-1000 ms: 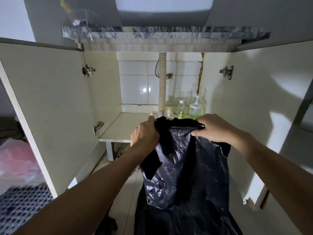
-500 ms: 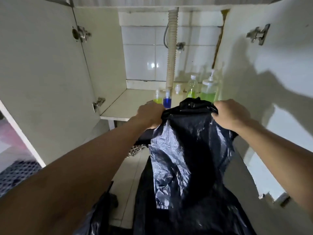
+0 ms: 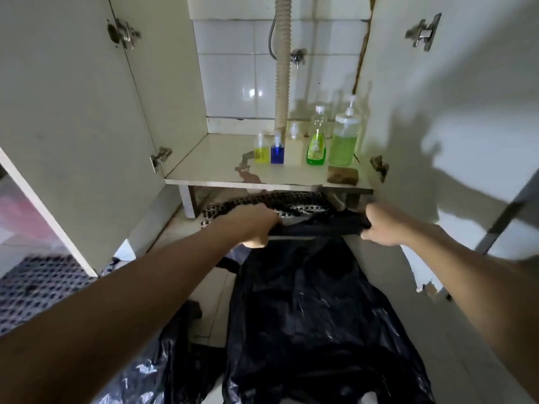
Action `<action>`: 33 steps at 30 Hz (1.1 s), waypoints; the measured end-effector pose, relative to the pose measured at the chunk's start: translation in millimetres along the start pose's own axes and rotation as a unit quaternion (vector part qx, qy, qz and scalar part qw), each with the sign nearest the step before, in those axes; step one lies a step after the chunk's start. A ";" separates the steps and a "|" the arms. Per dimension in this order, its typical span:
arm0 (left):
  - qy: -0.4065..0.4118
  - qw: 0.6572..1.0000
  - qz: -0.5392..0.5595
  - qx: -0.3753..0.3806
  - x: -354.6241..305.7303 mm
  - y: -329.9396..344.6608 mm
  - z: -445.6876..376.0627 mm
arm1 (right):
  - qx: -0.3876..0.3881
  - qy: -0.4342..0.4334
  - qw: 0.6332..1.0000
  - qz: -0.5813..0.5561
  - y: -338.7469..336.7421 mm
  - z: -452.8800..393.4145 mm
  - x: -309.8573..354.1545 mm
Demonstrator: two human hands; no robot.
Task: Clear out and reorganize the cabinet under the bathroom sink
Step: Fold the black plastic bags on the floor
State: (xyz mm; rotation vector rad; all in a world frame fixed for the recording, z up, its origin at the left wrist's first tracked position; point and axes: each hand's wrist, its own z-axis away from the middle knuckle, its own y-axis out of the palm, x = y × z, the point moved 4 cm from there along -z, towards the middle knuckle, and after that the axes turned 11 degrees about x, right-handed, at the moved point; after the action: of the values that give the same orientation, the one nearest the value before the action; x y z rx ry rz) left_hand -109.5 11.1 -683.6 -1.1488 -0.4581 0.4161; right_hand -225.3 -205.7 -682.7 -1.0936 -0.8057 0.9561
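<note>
Cabinet under sink, both white doors open, white shelf inside. Black plastic garbage bag hangs low in front of shelf, over tiled floor. Left hand fingers curled, gripping bag's top edge at left; right hand fingers curled, gripping top edge at right, edge stretched between them. On shelf right of centre: small yellow bottle, small blue bottle, green dish-soap bottle, large green pump bottle, brown sponge near front edge. Ribbed beige drain hose behind. Patterned cloth under shelf.
</note>
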 end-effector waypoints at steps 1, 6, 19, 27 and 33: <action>0.014 0.999 -0.005 0.042 -10.0 22.9 -2.7 | 0.050 0.008 0.998 0.023 22.8 -2.8 -3.1; 0.031 0.983 0.002 0.179 -52.5 133.3 -5.8 | 0.134 0.024 0.990 0.035 135.6 10.5 -6.3; 0.027 0.945 0.128 0.299 -69.7 227.2 18.7 | 0.301 0.095 0.942 0.116 233.0 31.2 14.9; -0.025 0.976 0.109 0.185 24.9 103.3 31.3 | 0.166 -0.030 0.979 -0.115 119.4 -7.9 149.4; -0.134 0.953 0.165 0.217 112.9 122.0 85.3 | 0.175 -0.169 0.956 -0.163 125.2 -7.2 266.1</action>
State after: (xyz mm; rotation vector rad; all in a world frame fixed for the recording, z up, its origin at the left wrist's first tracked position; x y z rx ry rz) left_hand -71.6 180.1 -753.5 -0.7393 -0.3835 0.9245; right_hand -145.2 57.8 -786.3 -0.4754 -1.0122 0.9677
